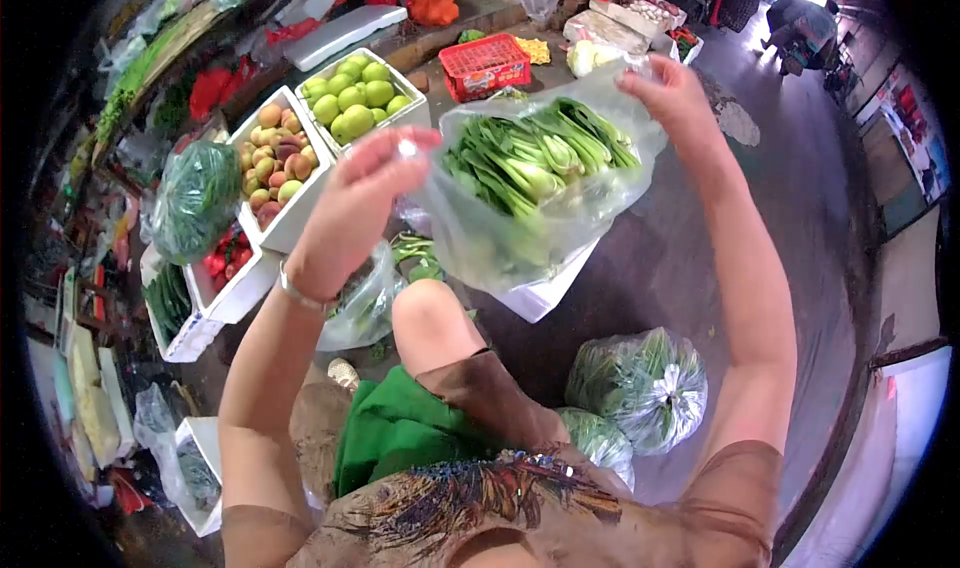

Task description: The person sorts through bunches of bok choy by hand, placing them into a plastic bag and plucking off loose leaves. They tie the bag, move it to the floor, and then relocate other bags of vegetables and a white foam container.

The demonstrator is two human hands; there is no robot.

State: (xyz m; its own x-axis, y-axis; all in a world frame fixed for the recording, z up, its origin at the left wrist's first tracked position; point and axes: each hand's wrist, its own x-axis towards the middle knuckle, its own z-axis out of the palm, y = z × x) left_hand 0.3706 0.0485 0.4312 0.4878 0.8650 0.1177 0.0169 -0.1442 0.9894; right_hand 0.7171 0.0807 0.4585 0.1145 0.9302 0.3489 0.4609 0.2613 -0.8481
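Note:
My left hand (375,173) is closed on the near left edge of a clear plastic bag (490,253). The bag's far right edge is pinched in my right hand (675,98), fingers bent at the rim. Between the two hands the bag spreads wide, and bunches of leafy greens with pale stalks (545,168) lie in its mouth. Below the bag, a corner of a white box (555,283) shows; the rest of that box is hidden. Both arms are stretched forward and apart.
Left of me stand white foam boxes of green apples (355,98), peaches (275,163) and red peppers (228,260). A bagged bundle of greens (197,203) rests beside them. Ahead is a red basket (485,66). Tied bags of greens (640,388) lie at my right.

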